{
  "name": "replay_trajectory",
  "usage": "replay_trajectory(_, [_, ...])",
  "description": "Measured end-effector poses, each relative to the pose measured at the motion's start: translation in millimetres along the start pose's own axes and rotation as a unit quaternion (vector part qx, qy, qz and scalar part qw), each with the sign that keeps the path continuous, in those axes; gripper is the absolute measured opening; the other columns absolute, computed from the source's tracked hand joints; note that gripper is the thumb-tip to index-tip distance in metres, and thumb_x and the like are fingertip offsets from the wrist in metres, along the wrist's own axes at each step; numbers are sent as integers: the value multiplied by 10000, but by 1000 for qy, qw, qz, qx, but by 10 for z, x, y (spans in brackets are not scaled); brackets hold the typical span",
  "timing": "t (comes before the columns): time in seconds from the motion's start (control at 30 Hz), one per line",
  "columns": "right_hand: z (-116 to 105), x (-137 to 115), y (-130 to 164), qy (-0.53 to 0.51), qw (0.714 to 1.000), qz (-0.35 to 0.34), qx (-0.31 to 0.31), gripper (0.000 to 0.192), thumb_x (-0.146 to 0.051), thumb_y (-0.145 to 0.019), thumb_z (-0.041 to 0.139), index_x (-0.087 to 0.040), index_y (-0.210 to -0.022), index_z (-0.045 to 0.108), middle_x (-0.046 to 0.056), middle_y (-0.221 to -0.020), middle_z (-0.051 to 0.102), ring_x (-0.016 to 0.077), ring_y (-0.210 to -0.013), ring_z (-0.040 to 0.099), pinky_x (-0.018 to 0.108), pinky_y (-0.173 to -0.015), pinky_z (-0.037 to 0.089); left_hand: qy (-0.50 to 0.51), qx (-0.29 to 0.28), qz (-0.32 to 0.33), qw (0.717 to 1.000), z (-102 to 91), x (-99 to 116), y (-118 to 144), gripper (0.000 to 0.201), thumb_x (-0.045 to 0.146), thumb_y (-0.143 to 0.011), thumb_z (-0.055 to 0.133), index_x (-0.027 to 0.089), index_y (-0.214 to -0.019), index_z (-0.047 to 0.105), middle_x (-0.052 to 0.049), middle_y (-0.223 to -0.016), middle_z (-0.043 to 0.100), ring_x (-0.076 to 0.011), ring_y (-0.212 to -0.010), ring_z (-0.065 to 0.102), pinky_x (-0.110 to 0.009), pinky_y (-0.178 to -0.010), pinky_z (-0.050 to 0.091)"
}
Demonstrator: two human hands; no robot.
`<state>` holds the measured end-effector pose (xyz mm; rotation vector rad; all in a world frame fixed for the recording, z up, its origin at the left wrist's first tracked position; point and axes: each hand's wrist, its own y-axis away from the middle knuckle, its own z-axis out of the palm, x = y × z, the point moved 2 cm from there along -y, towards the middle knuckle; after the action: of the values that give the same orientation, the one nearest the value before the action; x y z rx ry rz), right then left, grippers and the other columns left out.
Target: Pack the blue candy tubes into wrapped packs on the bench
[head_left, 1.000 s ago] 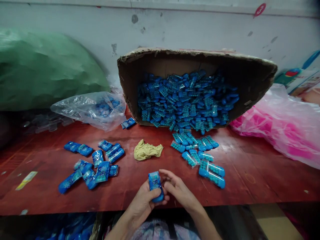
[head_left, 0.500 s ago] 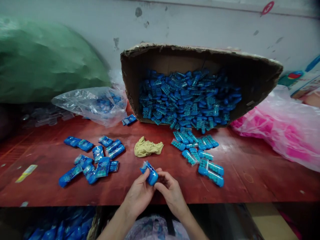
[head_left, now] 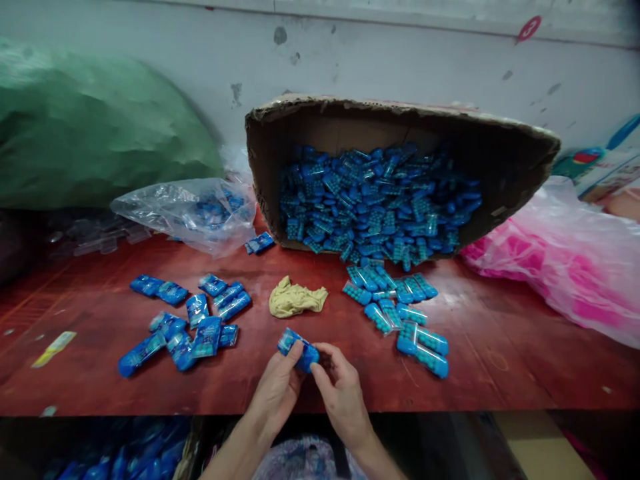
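One blue packet (head_left: 309, 359), turned aslant since a second ago.
Left grip (head_left: 277, 385) clasps it, thumb on top; right grip (head_left: 343, 388) curls at its nearer end, pinch unclear, apparently attending to that end.

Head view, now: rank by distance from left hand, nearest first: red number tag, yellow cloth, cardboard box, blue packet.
1. Blue packet: held in the left hand.
2. Yellow cloth: on the tabletop, just ahead.
3. Cardboard box: beyond the cloth, toward the right.
4. Red number tag: upper right, on the wall.
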<state>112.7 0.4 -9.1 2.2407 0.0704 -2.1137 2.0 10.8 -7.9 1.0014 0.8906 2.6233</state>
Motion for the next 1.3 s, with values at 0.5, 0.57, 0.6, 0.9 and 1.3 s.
replay_trajectory(0.5, [-189,48,-32,-59,995,17,-84,547,-140,-678,624,-300,-1185,496,13,-1169,480,198,-1084,471,331,-950,369,-23,-129,-82,988,-68,-65,127,166,174,-724,624,126,-880,655,-67,-774,700,-154,-783,645,-232,-740,491])
replay_trajectory(0.57, [-150,33,-11,-98,987,22,-122,515,-151,-707,591,-291,-1193,494,15,-1161,502,194,-1058,499,320,-921,398,-30,-133,-78,988,-32,-85,148,146,188,-731,618,117,-852,661,-64,-734,696,-138,-733,640,-211,-702,487])
replay_trajectory(0.6, [-129,26,0,-103,986,19,-128,507,-145,-711,579,-285,-1192,497,16,-1149,515,191,-1041,512,316,-912,406,-33,-134,-77,987,-12,-90,155,135,198,-738,611,113,-828,663,-62,-710,692,-129,-705,635,-203,-683,484])
replay_trajectory(0.9, [-41,-9,78,6,999,-25,44,214,-151,-742,555,-212,-944,589,37,-980,578,190,-956,537,300,-867,432,-38,-66,-8,997,32,-99,193,188,323,-709,632,143,-763,647,-30,-744,664,-135,-729,595,-249,-717,455])
replay_trajectory(1.3, [-34,-12,112,-25,999,-5,23,133,-216,-767,579,-186,-896,593,36,-859,641,176,-816,589,287,-770,469,-209,68,241,945,-135,107,98,314,216,-592,720,199,-895,639,5,-792,665,-131,-714,580,-203,-680,442])
